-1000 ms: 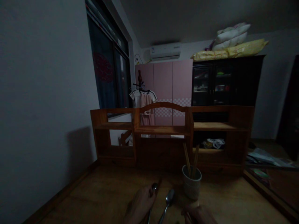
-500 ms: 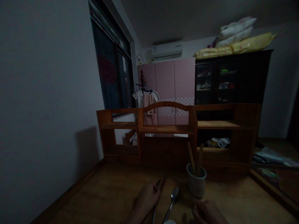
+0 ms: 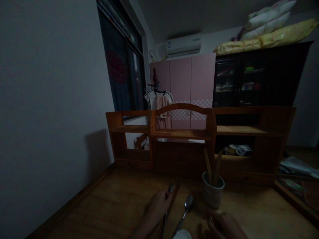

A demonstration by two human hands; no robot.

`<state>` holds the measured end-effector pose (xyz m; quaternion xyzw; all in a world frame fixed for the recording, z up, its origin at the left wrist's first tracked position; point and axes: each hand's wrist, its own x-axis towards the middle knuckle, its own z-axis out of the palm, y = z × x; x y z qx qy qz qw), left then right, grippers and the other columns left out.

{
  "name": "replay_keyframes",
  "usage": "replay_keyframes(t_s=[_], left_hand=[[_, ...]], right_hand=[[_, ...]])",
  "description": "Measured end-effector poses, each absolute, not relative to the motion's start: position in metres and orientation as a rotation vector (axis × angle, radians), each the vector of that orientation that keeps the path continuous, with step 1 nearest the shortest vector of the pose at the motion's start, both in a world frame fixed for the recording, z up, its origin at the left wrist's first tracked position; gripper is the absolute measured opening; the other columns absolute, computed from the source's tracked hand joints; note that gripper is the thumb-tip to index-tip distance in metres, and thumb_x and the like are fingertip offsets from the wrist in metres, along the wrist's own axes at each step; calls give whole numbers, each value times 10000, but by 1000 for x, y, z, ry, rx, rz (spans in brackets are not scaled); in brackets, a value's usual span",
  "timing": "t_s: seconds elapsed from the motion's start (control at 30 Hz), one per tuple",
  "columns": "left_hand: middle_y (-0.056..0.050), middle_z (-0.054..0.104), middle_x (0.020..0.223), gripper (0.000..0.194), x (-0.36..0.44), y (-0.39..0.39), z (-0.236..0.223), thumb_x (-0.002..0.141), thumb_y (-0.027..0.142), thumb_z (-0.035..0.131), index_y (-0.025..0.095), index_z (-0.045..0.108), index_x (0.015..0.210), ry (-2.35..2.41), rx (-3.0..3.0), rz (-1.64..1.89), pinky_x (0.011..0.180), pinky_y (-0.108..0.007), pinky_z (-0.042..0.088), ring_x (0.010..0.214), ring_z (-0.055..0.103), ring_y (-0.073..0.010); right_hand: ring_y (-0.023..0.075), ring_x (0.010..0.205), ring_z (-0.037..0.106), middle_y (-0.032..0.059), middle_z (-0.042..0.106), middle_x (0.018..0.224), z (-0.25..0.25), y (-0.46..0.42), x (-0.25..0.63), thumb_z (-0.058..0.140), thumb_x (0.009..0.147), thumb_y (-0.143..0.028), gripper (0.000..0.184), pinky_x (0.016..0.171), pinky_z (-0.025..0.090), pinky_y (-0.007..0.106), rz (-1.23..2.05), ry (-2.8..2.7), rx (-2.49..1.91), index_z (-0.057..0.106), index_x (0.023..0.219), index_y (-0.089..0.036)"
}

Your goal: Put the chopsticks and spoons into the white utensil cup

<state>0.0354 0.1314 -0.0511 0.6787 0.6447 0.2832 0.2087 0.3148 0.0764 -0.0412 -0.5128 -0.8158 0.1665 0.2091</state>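
My left hand [image 3: 159, 207] is closed on a spoon [image 3: 170, 188], whose small bowl sticks up past the fingers. A thin handle shows below that hand. Between my hands a second metal spoon [image 3: 188, 203] slants across the tabletop, and its handle runs down beside a white round rim [image 3: 182, 234] at the bottom edge. My right hand [image 3: 225, 225] is curled at the lower right; a thin pale edge shows at its fingers, too dark to name. Just beyond it stands a light cup [image 3: 213, 194] with several chopsticks [image 3: 208, 166] upright in it.
A wooden shelf unit [image 3: 181, 133] stands along the back of the wooden table [image 3: 119, 199]. A wall [image 3: 50, 116] borders the left side. Plastic bags [image 3: 240, 150] lie on the right lower shelf. Behind are a pink wardrobe [image 3: 180, 79] and a dark cabinet [image 3: 279, 76].
The view has tilted down slightly and shifted left. In my left hand, more of the spoon's bowl shows above the fingers. My right hand stays curled near the cup.
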Motion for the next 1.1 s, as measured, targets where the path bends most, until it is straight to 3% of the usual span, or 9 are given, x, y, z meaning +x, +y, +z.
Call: replay_keyframes(t_s=[0.23,0.33,0.47,0.6,1.1], left_hand=[[-76,698,769,338,27,147,-65,828,377,478,123,696,781,1624,1642,1129,651,-254,403,754,638,-207],[-64,654,735,405,23,153,-71,808,471,481,110,664,800,1583,1559,1226,615,-246,403,711,602,-185],[-9,559,614,533,21,158,-76,781,642,463,128,602,786,1474,1425,1310,481,-220,347,510,510,-121],[-11,577,616,582,21,160,-70,782,690,439,126,577,818,1325,1342,1341,409,-199,303,398,453,-77],[-4,576,605,582,29,154,-55,751,653,511,107,645,899,1247,1248,1303,390,-193,297,375,444,-64]], right_hand=[[154,612,575,49,632,680,-43,74,315,359,955,-315,355,566,312,257,460,-2251,-1389,619,772,-157],[161,634,574,50,635,704,-43,72,316,375,948,-319,344,586,323,266,449,-2230,-1393,633,787,-157],[154,616,561,42,625,691,-40,70,315,385,939,-314,325,573,324,262,503,-2204,-1394,626,789,-154],[153,623,558,37,627,693,-41,70,315,392,933,-320,326,571,322,259,496,-2192,-1389,621,766,-159],[138,587,538,29,617,664,-44,70,317,392,938,-318,339,558,303,259,525,-2182,-1388,608,734,-155]])
